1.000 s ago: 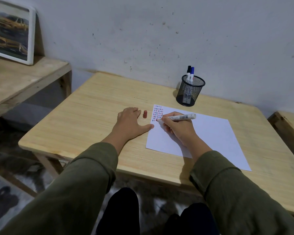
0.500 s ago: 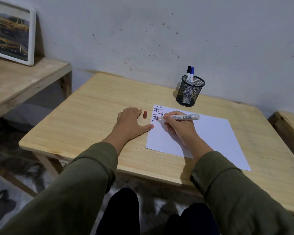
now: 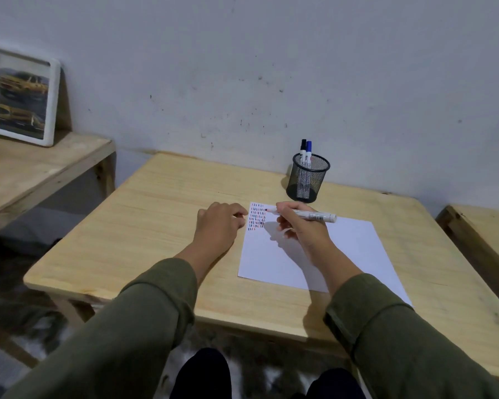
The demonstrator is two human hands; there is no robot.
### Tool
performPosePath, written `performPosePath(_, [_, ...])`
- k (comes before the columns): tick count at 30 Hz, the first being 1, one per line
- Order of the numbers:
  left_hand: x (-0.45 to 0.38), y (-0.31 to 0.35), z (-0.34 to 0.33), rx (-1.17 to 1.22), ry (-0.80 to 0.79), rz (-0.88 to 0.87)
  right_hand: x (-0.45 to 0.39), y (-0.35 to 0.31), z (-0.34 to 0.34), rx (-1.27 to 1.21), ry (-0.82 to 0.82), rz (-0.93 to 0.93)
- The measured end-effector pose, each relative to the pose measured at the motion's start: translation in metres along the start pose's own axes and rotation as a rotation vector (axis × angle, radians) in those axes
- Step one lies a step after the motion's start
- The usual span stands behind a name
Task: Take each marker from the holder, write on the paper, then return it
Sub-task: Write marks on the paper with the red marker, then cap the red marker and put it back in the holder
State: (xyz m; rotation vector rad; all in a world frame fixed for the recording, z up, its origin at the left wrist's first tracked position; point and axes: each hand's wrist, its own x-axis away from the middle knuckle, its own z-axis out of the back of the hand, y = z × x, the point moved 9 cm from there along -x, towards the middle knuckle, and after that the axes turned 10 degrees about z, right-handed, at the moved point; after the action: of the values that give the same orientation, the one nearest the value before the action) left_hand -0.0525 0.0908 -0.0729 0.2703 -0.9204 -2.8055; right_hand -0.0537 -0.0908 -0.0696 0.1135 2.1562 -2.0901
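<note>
My right hand grips a white marker, its uncapped red tip just above the top left corner of the white paper, beside rows of short red, blue and dark strokes. My left hand rests on the table at the paper's left edge, fingers curled over the spot where a small red cap lay. The cap is hidden. A black mesh holder stands behind the paper with a black-capped marker and a blue-capped marker upright in it.
The light wooden table stands against a grey wall. A lower wooden shelf at the left carries a white picture frame. Another wooden surface sits close at the right. My knees show below the front edge.
The marker tip has lifted off the strokes and moved slightly right. My left fingers have curled over the red cap, which no longer shows. My head has tilted up.
</note>
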Motion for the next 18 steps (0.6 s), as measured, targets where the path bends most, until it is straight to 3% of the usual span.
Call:
performPosePath(6, [-0.001,0.030,0.032,0.717,0.042,0.109,-0.012,-0.039,0.013,-0.008,-0.005,0.074])
performPosePath(18, [-0.012,0.089,0.050,0.713,0.030,-0.041,-0.019,-0.093,0.024,-0.048,-0.007,0.179])
